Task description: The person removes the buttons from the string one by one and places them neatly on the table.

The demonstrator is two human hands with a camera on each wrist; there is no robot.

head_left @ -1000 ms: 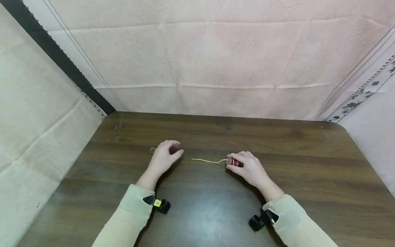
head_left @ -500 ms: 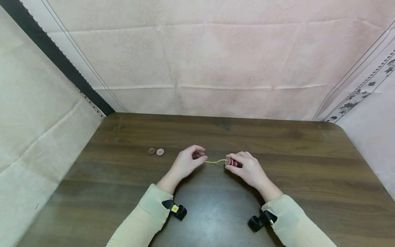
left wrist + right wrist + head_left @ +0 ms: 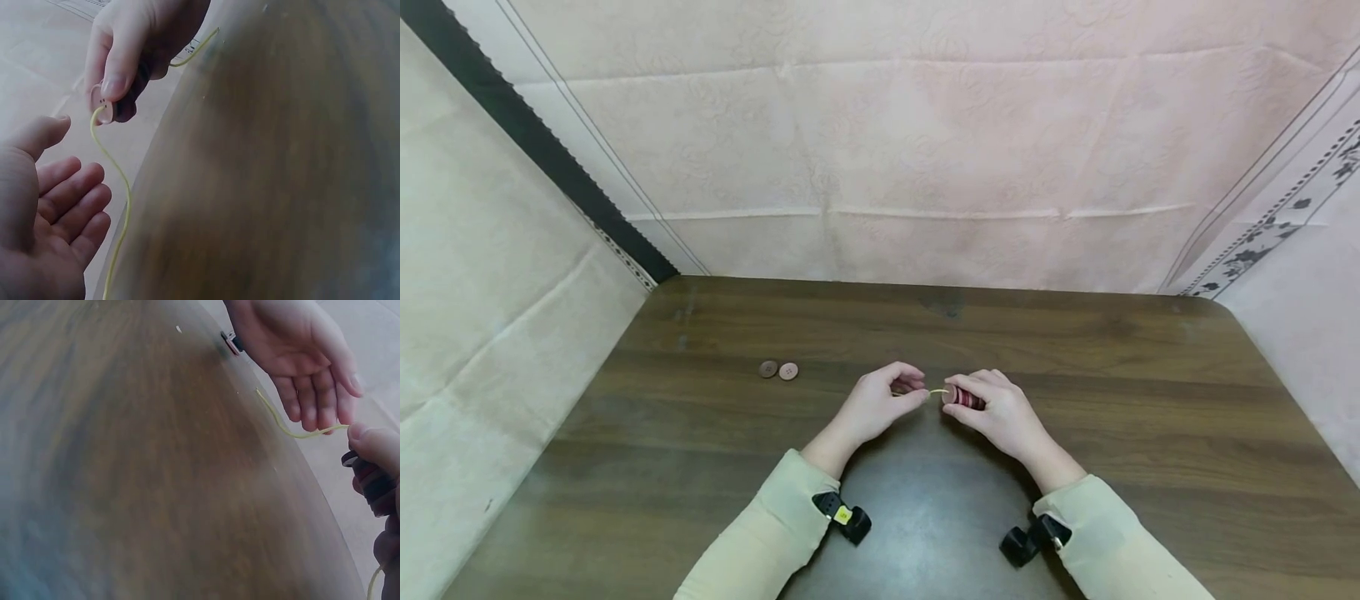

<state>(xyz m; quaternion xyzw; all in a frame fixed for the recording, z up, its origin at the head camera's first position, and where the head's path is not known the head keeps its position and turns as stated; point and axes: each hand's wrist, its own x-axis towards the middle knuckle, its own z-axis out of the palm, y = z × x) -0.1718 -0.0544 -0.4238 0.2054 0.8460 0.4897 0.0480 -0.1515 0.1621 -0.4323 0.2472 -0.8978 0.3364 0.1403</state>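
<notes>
My right hand (image 3: 1003, 414) grips a stack of buttons (image 3: 967, 398), mostly dark red and brown with a pink one at the left end. A yellow cord (image 3: 127, 194) comes out of a hole in that pink button (image 3: 103, 103) and runs leftward. More of the cord shows past the right hand's far side in both wrist views. My left hand (image 3: 880, 404) is just left of the stack, its thumb apart from its loosely bent fingers (image 3: 306, 403). The cord passes close by these fingers without being pinched.
Two loose buttons, one brown (image 3: 768, 368) and one pink (image 3: 787, 371), lie side by side on the wooden table (image 3: 1075, 342), left of the hands. Pale patterned cloth (image 3: 925, 167) hangs behind the table and along its sides.
My left hand has moved right, away from the two loose buttons, uncovering them, and along the cord toward the stack. The right hand keeps its hold in nearly the same place.
</notes>
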